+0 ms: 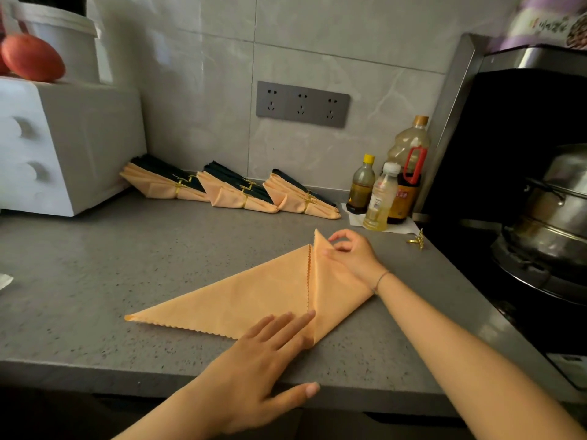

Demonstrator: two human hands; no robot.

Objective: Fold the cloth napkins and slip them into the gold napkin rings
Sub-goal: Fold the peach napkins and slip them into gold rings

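An orange cloth napkin lies on the grey counter as a triangle, its right corner folded over toward the middle. My right hand pinches the folded flap near its top tip. My left hand rests flat with spread fingers on the napkin's near point at the counter's front edge. A loose gold napkin ring lies to the right, by the stove. Three piles of folded orange and dark napkins in gold rings lean against the back wall.
A white drawer box stands at the back left with a red fruit on top. Three bottles stand at the back right on a white paper. A stove with steel pots borders the counter's right edge.
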